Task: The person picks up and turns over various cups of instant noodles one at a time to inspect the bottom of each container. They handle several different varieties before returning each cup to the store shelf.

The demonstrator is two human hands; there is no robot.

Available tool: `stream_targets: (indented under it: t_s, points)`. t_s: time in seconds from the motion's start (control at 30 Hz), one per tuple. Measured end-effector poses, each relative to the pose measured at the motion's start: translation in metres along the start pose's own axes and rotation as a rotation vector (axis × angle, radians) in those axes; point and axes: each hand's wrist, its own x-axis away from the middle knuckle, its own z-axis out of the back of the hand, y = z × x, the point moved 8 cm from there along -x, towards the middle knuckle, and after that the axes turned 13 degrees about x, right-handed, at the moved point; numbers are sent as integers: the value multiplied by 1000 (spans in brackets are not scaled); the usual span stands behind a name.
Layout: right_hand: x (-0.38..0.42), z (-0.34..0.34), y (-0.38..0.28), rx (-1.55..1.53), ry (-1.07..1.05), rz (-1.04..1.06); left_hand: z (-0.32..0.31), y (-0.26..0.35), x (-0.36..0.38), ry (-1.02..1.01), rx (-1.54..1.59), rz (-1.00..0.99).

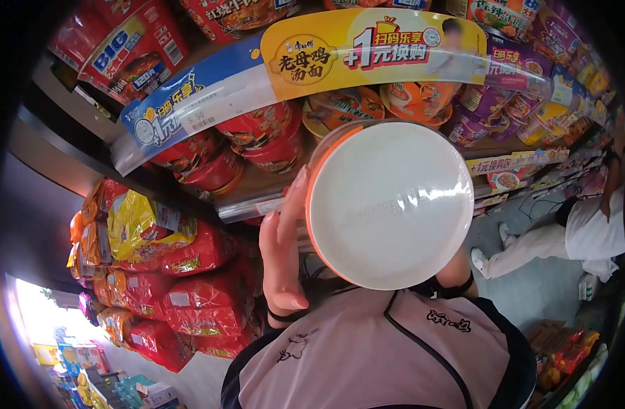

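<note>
An instant noodle tub (391, 204) is held up close before me, tilted so its round white base faces the camera. Faint printed numbers show on the base, and a strip of its orange side is visible at the left. My left hand (283, 249) is beside that side, fingers stretched and apart, with the upper fingertips at or against the tub's wall. My right hand is hidden behind the tub; only its wrist (455, 269) with a black band shows at the lower right, so its fingers cannot be seen.
Shelves hold red noodle tubs (268, 136), orange ones (421, 99) and purple ones (472, 123) behind a curved label strip (367, 51). Red multipacks (203, 307) are stacked at the left. At the right, a person in light trousers (534, 249) stands in the aisle.
</note>
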Motion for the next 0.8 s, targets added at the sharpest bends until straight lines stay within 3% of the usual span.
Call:
stream_targets:
  t_s: [0.27,0.43,0.57,0.73,0.8]
  points:
    - [15,-1,-2,-56,-46,-35,0,-3,-4,-48,16,18]
    - [32,-3,-5,-38,-17,-33,0,-2,-6,23,40,19]
    - [41,4,-17,83,143,44,10,-2,-13,10,49,-58]
    - [42,30,-28,282,303,274,13,-12,-18,111,-38,69]
    - [41,33,-35,246,414,262,17,-18,-18,139,-73,163]
